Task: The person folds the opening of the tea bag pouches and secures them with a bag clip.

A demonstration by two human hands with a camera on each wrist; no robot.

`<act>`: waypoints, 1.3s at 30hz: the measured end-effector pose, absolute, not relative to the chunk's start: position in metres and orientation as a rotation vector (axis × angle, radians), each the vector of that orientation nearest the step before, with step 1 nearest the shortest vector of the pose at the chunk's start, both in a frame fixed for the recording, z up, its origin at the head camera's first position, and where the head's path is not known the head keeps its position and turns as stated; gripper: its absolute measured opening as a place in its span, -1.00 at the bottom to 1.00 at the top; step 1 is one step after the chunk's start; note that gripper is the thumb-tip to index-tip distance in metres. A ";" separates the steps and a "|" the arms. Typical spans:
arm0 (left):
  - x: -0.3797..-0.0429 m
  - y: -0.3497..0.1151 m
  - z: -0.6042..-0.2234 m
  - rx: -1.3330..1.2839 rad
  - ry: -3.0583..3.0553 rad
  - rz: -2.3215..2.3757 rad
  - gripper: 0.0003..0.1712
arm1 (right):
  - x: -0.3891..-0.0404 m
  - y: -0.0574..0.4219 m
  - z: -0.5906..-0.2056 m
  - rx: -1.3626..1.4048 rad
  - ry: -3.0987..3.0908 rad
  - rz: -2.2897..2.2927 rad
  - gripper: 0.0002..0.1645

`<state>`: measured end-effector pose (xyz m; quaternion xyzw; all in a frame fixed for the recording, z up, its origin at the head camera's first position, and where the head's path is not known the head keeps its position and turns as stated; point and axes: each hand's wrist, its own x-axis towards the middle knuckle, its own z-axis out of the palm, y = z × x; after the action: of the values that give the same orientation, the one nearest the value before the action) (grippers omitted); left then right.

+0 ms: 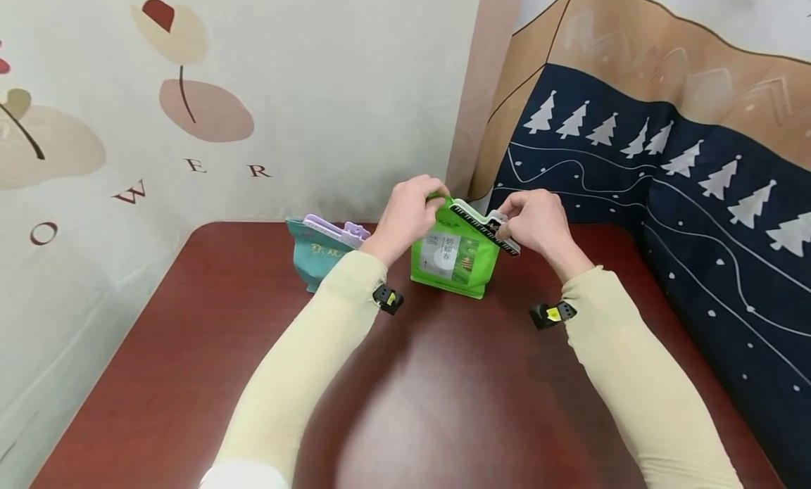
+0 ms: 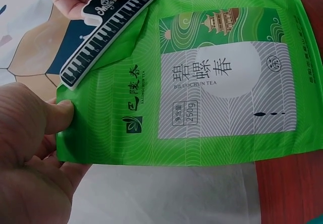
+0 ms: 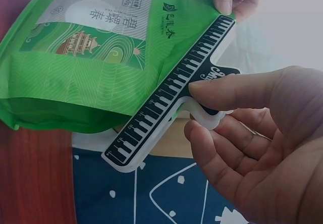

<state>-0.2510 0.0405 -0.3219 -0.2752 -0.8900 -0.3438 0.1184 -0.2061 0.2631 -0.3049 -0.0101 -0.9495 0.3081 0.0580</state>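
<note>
A green tea bag [image 1: 456,257] stands upright on the table, its printed label facing me. My left hand [image 1: 410,211] pinches its upper left corner between thumb and fingers. Set slantwise across the bag's upper right is a black and white clip [image 3: 171,93] with a piano-key pattern. My right hand [image 1: 537,218] pinches the clip's handle, thumb on the near side. In the left wrist view the clip [image 2: 113,32] lies along a slanted fold of the bag, one end near my left thumb.
Left of the green bag stands a teal bag [image 1: 317,260] with a purple clip [image 1: 332,229] along its top, partly hidden by my left arm. Both are near the back of the dark red table [image 1: 209,334]. Patterned cloth [image 1: 589,165] hangs behind and at the right.
</note>
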 end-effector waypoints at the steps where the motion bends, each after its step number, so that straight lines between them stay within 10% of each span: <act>1: -0.252 0.041 -0.321 -0.810 -2.601 -1.003 -0.85 | -0.207 0.263 -0.304 -0.031 -2.879 0.934 -0.79; 39: -0.252 0.038 -0.321 -0.754 -2.630 -0.957 -0.80 | -0.208 0.258 -0.298 -0.028 -2.859 0.959 -0.80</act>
<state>-0.2520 0.0378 -0.3209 -0.2582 -0.9006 -0.3279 0.1214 -0.2077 0.2577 -0.2980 -0.0092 -0.9462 0.3173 0.0632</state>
